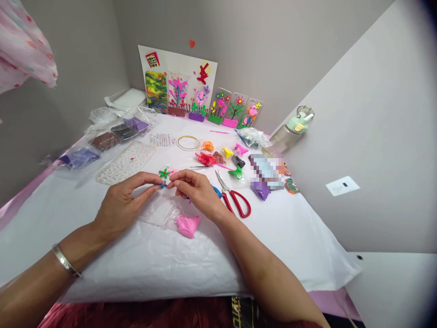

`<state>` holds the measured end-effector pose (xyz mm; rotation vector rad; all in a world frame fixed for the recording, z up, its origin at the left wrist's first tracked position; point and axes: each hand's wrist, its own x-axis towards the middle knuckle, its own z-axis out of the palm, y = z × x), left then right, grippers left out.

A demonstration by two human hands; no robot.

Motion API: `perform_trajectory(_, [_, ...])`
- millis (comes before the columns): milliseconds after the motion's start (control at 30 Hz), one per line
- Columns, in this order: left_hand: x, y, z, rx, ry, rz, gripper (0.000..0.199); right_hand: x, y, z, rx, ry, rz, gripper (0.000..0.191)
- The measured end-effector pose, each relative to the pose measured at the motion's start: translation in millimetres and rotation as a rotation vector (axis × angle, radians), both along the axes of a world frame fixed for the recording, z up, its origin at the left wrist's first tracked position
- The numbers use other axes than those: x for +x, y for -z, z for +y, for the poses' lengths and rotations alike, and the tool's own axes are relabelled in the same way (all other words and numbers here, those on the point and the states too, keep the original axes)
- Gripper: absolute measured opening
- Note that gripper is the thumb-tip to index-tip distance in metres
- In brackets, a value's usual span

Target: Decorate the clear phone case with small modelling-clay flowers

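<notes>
My left hand (121, 200) pinches a small blue clay piece (163, 185) between thumb and index finger. Closed at its fingertips, my right hand (198, 191) meets the other end of the same piece. Just behind the fingers lies a green clay flower (164, 173), with a pink one (172, 172) partly covered by my right hand. Below my hands is a clear plastic sheet or case, and a bag of pink clay (188, 224) rests beside it. Blue clay (217, 192) shows from behind my right hand. Red-handled scissors (235, 196) lie open to the right.
Small bags of coloured clay, such as red (205, 158) and purple (260, 190), lie at centre right. A textured clear mat (126, 161) and larger clay bags (105, 140) are at left. Decorated phone cases (236, 109) lean at the back. A bottle (288, 134) stands by the right wall.
</notes>
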<state>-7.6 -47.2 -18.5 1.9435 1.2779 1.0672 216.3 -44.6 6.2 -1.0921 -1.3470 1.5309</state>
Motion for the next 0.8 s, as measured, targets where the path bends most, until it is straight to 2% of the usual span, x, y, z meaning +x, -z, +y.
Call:
perform_trajectory(300, [0.3,-6.0,0.2,-0.072,0.000,0.027,0.040,-0.5,0.9,-0.8,0.000,-0.019,0.023,0.003])
perform_trajectory(400, [0.6,-7.4,0.4,-0.039,-0.021,0.041,0.042,-0.6,0.1,-1.1,-0.021,-0.030,0.023,0.004])
perform_trajectory(567, [3.0,-5.9,1.4,0.002,0.003,-0.031,0.031,-1.6,1.3,0.6,-0.028,-0.030,0.047,0.004])
perform_trajectory(700, [4.1,-3.9,1.5,0.041,-0.011,-0.062,0.031,-3.9,6.2,3.2,-0.014,-0.023,0.057,0.016])
perform_trajectory(800, [4.0,-5.2,1.0,-0.001,-0.017,-0.043,0.035,-6.5,8.5,2.5,0.005,-0.012,0.024,0.029])
